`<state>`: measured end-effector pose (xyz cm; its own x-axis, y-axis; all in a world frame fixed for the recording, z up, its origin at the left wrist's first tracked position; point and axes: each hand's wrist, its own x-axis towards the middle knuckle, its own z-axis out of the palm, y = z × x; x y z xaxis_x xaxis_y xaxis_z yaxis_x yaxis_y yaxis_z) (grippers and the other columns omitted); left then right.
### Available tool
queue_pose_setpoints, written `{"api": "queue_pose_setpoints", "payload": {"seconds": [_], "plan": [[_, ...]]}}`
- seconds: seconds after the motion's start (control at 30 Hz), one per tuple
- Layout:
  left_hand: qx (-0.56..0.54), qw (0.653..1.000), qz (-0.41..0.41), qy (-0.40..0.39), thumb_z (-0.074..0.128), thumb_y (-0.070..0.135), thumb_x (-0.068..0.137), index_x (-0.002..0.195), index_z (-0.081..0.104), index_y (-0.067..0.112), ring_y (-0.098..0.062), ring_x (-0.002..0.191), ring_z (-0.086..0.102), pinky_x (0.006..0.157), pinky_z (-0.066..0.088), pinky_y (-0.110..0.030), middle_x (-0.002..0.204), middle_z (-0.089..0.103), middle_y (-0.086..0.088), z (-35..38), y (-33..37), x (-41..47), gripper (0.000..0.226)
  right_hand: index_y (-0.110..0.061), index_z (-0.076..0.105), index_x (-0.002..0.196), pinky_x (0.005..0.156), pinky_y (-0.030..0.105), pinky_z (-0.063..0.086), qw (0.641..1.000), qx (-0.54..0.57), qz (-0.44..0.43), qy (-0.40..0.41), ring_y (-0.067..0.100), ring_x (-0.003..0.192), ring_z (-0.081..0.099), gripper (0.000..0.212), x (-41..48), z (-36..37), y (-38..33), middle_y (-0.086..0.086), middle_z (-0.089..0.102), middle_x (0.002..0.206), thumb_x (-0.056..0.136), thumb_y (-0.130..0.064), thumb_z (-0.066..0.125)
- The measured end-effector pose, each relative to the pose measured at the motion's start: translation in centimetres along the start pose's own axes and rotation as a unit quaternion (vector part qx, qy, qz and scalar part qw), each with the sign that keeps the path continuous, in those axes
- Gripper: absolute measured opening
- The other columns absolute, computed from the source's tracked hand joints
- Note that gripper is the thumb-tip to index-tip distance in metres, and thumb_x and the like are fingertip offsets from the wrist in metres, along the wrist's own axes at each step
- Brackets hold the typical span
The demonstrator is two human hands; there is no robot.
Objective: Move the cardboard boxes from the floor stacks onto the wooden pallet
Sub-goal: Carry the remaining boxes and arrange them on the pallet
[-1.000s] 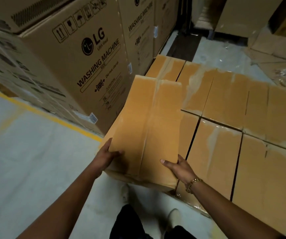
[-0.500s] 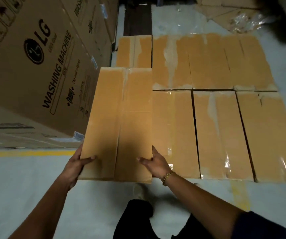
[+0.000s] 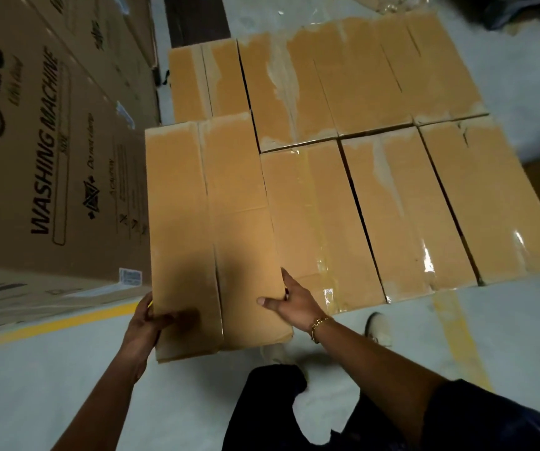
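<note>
A: Looks of the carried thing?

B: Long, narrow cardboard box [image 3: 210, 229], plain tan, with a flap seam down the length of the top. Pale torn patches along the far end, and a slightly crushed near right corner.

A: And against the hands?

B: Clamped at its near end from both sides. Left hand [image 3: 145, 323] wrapped round the near left corner, thumb lying on top. Right hand [image 3: 291, 304] (gold bracelet [image 3: 319, 325] on the wrist) pressed to the right long side close to the near right corner, thumb across the top.

A: Set down?

B: Hard to say. Sits higher than its neighbours and juts past their near edge, toward the person. Resting at the far end or hanging clear: cannot tell from this angle.

A: Surroundings?

B: To the right, a near row [image 3: 405, 206] of three like boxes, side by side and touching, with glossy tape on top. Beyond that, a far row [image 3: 359, 79] of the same, partly covered at its left end by the held one. Just left, a tall washing machine carton [image 3: 50, 157], close beside the left long side. In front of that carton, a yellow line [image 3: 67, 320] on the pale floor [image 3: 34, 385]. A light shoe [image 3: 377, 328] just off the near edge of the near row.
</note>
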<state>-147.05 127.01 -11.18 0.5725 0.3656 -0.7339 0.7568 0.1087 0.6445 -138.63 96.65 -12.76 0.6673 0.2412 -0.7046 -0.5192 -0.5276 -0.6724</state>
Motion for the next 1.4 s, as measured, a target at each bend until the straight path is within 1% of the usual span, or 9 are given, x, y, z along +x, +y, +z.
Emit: {"api": "queue_pose_setpoints", "payload": {"seconds": [0.17, 0.4, 0.5, 0.63, 0.73, 0.87, 1.0, 1.13, 1.4], "plan": [[0.005, 0.999, 0.037, -0.013, 0.076, 0.051, 0.082, 0.141, 0.053, 0.043, -0.027, 0.12, 0.059, 0.102, 0.046, -0.057, 0.133, 0.064, 0.003, 1.3, 1.2, 0.5, 0.064, -0.037, 0.02, 0.158, 0.105, 0.022, 0.04, 0.999, 0.036, 0.026, -0.006, 0.005, 0.127, 0.05, 0.104, -0.2, -0.5, 0.1, -0.019, 0.049, 0.144, 0.078, -0.051, 0.085], [-0.013, 0.999, 0.047, 0.018, 0.071, 0.039, 0.091, 0.144, 0.053, 0.027, -0.031, 0.115, 0.058, 0.098, 0.043, -0.049, 0.126, 0.064, -0.003, 2.2, 1.4, 0.9, 0.058, -0.036, 0.022, 0.159, 0.068, -0.007, 0.032, 0.999, 0.038, 0.026, -0.003, 0.001, 0.109, 0.047, 0.097, -0.6, 0.2, 0.4, -0.016, 0.055, 0.13, 0.084, -0.037, 0.083], [-0.017, 0.999, 0.038, 0.022, 0.072, 0.039, 0.09, 0.147, 0.05, 0.027, -0.033, 0.116, 0.057, 0.1, 0.044, -0.051, 0.129, 0.063, -0.005, 1.9, 1.4, 1.2, 0.063, -0.038, 0.023, 0.158, 0.067, -0.008, 0.033, 0.999, 0.044, 0.019, 0.007, 0.0, 0.105, 0.05, 0.096, -0.5, 0.2, 0.4, -0.024, 0.053, 0.112, 0.083, -0.036, 0.083], [-0.008, 0.999, 0.032, 0.026, 0.073, 0.045, 0.087, 0.148, 0.047, 0.026, -0.036, 0.12, 0.055, 0.107, 0.042, -0.06, 0.133, 0.062, -0.006, 1.8, 1.5, 1.6, 0.069, -0.043, 0.017, 0.159, 0.099, 0.016, 0.042, 0.999, 0.05, 0.017, 0.001, 0.009, 0.126, 0.055, 0.108, 0.2, 0.8, 0.6, -0.018, 0.055, 0.134, 0.076, -0.049, 0.086], [-0.005, 0.999, 0.03, 0.02, 0.073, 0.044, 0.088, 0.149, 0.047, 0.027, -0.036, 0.12, 0.055, 0.107, 0.042, -0.059, 0.132, 0.062, -0.006, 2.0, 1.5, 1.9, 0.067, -0.045, 0.018, 0.158, 0.106, 0.022, 0.041, 0.999, 0.049, 0.013, -0.003, 0.007, 0.131, 0.05, 0.106, 0.5, 0.7, 0.6, -0.021, 0.048, 0.143, 0.076, -0.05, 0.086], [0.009, 1.0, 0.008, 0.0, 0.073, 0.042, 0.09, 0.132, 0.061, 0.031, -0.031, 0.115, 0.061, 0.103, 0.047, -0.054, 0.124, 0.068, -0.001, 1.5, 1.8, 1.5, 0.046, -0.038, 0.036, 0.154, 0.101, 0.022, 0.036, 0.994, 0.079, 0.066, -0.024, 0.005, 0.128, 0.048, 0.078, 0.0, -1.3, -0.7, -0.024, 0.045, 0.138, 0.088, -0.059, 0.07], [0.013, 1.0, -0.015, -0.002, 0.069, 0.042, 0.093, 0.125, 0.063, 0.034, -0.02, 0.104, 0.061, 0.094, 0.047, -0.046, 0.117, 0.069, 0.003, 0.7, 1.5, 0.9, 0.033, -0.039, 0.059, 0.112, 0.082, 0.036, 0.052, 0.979, 0.143, 0.132, -0.055, 0.009, 0.096, 0.06, 0.03, -0.3, -3.7, -2.6, -0.018, 0.063, 0.109, 0.1, -0.062, 0.045], [0.012, 0.999, -0.024, -0.017, 0.071, 0.047, 0.091, 0.12, 0.062, 0.034, -0.02, 0.104, 0.062, 0.091, 0.048, -0.045, 0.115, 0.068, 0.002, 0.7, 0.6, 0.4, 0.033, -0.039, 0.053, 0.134, 0.094, 0.052, 0.056, 0.986, 0.076, 0.133, -0.073, 0.019, 0.123, 0.056, 0.047, 0.0, -3.6, -2.9, -0.013, 0.055, 0.139, 0.096, -0.066, 0.049], [-0.002, 0.998, -0.051, 0.029, 0.067, 0.054, 0.092, 0.136, 0.053, 0.022, -0.029, 0.114, 0.06, 0.095, 0.052, -0.048, 0.126, 0.064, -0.005, 1.0, -1.8, -0.5, 0.056, -0.031, 0.023, 0.16, 0.093, 0.047, 0.054, 0.992, 0.002, 0.12, -0.038, 0.025, 0.135, 0.05, 0.078, -0.2, -1.2, -1.9, -0.005, 0.038, 0.16, 0.096, -0.054, 0.06]]}}
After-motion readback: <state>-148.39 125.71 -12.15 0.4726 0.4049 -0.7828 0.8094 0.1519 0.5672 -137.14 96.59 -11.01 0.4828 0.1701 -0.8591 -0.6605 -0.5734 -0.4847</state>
